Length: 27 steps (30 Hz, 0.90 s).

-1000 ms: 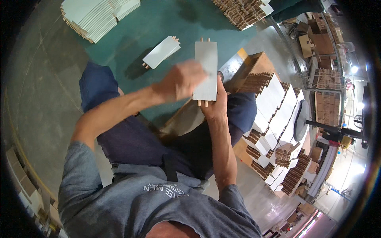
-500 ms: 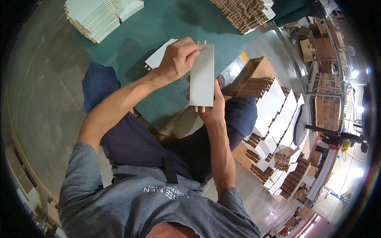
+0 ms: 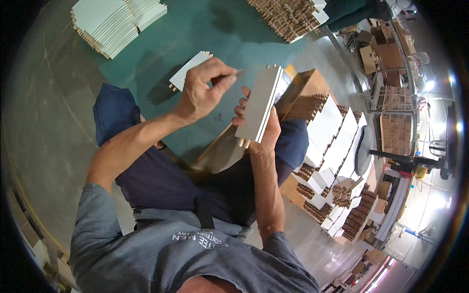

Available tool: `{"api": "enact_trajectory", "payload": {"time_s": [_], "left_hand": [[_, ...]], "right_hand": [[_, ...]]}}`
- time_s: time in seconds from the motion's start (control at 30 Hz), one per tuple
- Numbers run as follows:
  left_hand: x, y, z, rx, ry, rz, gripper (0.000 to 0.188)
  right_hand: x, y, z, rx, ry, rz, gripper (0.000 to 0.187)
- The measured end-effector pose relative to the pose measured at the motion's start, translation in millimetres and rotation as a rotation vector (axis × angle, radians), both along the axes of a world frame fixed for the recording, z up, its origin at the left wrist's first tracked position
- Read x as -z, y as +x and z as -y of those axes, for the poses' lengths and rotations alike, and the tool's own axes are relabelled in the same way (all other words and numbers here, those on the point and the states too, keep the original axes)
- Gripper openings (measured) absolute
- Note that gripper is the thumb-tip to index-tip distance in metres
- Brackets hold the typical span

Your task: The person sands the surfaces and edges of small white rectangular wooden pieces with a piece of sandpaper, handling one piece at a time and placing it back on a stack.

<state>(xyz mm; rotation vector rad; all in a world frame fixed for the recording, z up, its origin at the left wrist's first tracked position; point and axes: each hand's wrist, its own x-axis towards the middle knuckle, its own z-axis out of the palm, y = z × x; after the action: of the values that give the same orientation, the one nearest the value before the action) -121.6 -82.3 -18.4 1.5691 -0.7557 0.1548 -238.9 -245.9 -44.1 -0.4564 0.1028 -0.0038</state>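
My right hand grips a narrow white board from below, with its fingers wrapped round the long edges. Wooden dowels stick out of both short ends, and the right-hand edge looks doubled or grooved. Raised to the left of the board, my left hand has thumb and forefinger pinched together, apart from the board. A small greyish blur shows at those fingertips, too smeared to name. Behind the left hand, another white piece with dowels lies on the green table.
White boards are stacked at the table's far left. A pile of doweled pieces sits at the far right. To my right, many white doweled boards are piled beside a brown cardboard sheet. A black fan-like disc stands over them.
My left hand has come off the board and drawn back to the left. The board has tilted in my right hand, so its right-hand long edge now shows.
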Motion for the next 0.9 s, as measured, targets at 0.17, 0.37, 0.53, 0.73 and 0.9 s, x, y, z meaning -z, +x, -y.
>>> {"api": "enact_trajectory", "payload": {"time_s": [0.17, 0.37, 0.53, 0.73, 0.9], "left_hand": [[7.2, 7.2, -5.6, -0.008, -0.011, -0.234, 0.013], [6.4, 22.7, -10.2, -0.024, 0.035, -0.16, 0.015], [13.2, 22.1, -3.4, 0.023, 0.13, 0.017, 0.01], [19.4, 22.7, 3.0, -0.033, 0.196, 0.233, 0.011], [23.4, -21.2, 16.5, 0.187, 0.22, 0.461, 0.011]], "right_hand": [[12.8, -8.1, -4.6, 0.099, -0.397, -0.318, 0.06], [-3.5, -2.7, -20.8, -0.041, -0.363, -0.198, 0.069], [-15.9, -2.4, -28.5, -0.108, -0.391, -0.173, 0.058], [-14.2, -4.4, -22.1, -0.085, -0.296, -0.237, 0.065], [5.5, -1.7, -13.4, 0.136, -0.038, -0.438, 0.051]]}}
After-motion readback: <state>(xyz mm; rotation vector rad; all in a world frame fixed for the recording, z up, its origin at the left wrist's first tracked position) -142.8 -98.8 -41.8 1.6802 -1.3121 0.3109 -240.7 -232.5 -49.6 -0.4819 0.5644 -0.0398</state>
